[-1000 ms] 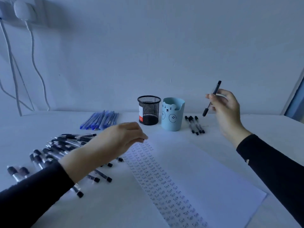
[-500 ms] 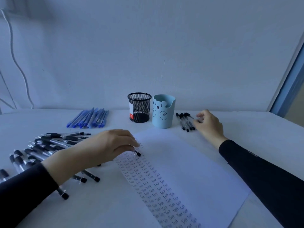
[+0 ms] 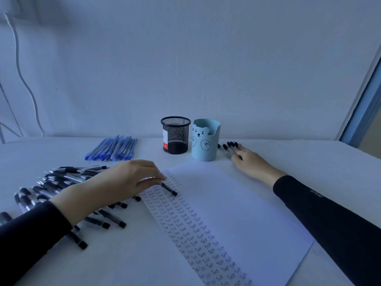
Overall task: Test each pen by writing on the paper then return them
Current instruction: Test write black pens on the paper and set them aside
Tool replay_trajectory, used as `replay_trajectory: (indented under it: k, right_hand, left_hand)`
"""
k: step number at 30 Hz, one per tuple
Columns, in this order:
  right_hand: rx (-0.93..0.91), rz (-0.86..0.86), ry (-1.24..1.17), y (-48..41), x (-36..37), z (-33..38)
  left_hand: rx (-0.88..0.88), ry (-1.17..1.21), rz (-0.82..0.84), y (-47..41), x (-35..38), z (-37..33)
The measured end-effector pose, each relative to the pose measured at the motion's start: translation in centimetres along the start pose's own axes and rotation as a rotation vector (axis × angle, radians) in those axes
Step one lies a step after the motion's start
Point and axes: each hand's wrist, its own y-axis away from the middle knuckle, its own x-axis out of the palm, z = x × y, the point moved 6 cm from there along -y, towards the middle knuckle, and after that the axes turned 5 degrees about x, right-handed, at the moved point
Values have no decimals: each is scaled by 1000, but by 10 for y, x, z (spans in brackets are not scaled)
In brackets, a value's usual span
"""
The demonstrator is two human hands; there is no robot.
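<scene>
A white paper lies in front of me, its left strip filled with rows of the word "Test". My left hand hovers over the paper's left edge and pinches a black pen, whose capped end sticks out past my fingers. To its left spreads a pile of black pens. My right hand lies flat at the far right of the paper, its fingertips touching a short row of black pens beside the blue cup.
A black mesh cup and a light blue bear cup stand at the back, both looking empty. Several blue pens lie in a bunch at the back left. A white cable hangs down the wall.
My right hand came down from the air and laid its black pen in the row beside the blue cup. My left hand took a pen from the pile and drew it onto the paper.
</scene>
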Motion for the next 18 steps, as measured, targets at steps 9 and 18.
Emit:
replay_trajectory:
  k: [9,18]
  right_hand:
    - [-90,10,-4,6,5,9]
    - [2,-154,-39,13,-5,15]
  left_hand:
    - [-10,-16,10,0,0,2]
    - [-21,-19,18,0,0,1]
